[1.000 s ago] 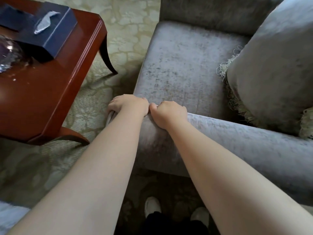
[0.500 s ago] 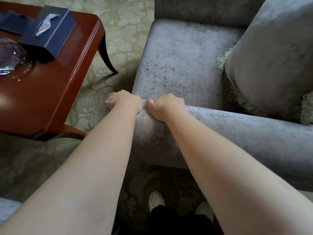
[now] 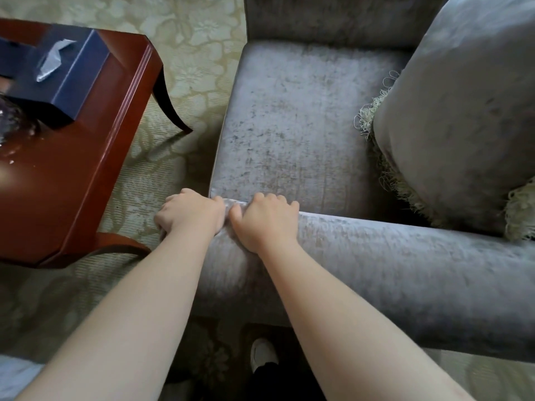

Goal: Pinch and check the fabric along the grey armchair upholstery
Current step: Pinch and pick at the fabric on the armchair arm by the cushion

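Observation:
A grey velvet armchair fills the right half of the head view, its near armrest running from the centre to the right edge, its seat cushion beyond. My left hand curls over the front end of the armrest, fingers wrapped round the fabric at the corner. Right beside it, my right hand grips the top of the armrest, thumb toward the left hand, fingers curled over the far side. A small ridge of grey fabric stands up between the two hands.
A grey fringed throw pillow leans in the chair's right corner. A red-brown wooden side table stands left of the chair, bearing a dark blue tissue box and a glass object. Patterned carpet lies between; my shoe shows below.
Both hands stay at the front end of the armrest, side by side. The right hand's fingers have curled further over the armrest top. The camera has shifted slightly.

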